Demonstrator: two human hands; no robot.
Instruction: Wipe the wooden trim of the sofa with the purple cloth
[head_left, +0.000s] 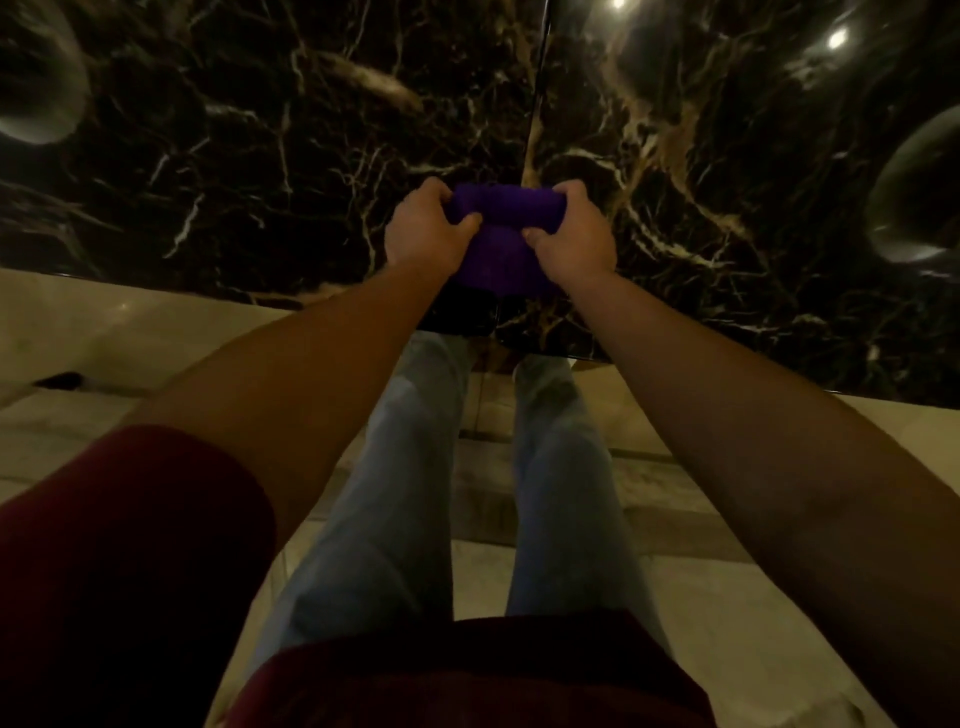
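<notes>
A purple cloth (501, 244) is bunched between both hands, held out in front of me above a dark marble floor. My left hand (423, 228) grips its left side with the fingers curled over the top edge. On the right side, my right hand (571, 234) clamps it the same way, thumb pressed into the fabric. The lower part of the cloth hangs down between my wrists. No sofa or wooden trim shows in this view.
Glossy black marble with white and gold veins (260, 130) fills the upper half, split by a thin seam (535, 104). Beige floor tiles (156, 338) lie below it. My legs in light jeans (405, 493) stand under my arms.
</notes>
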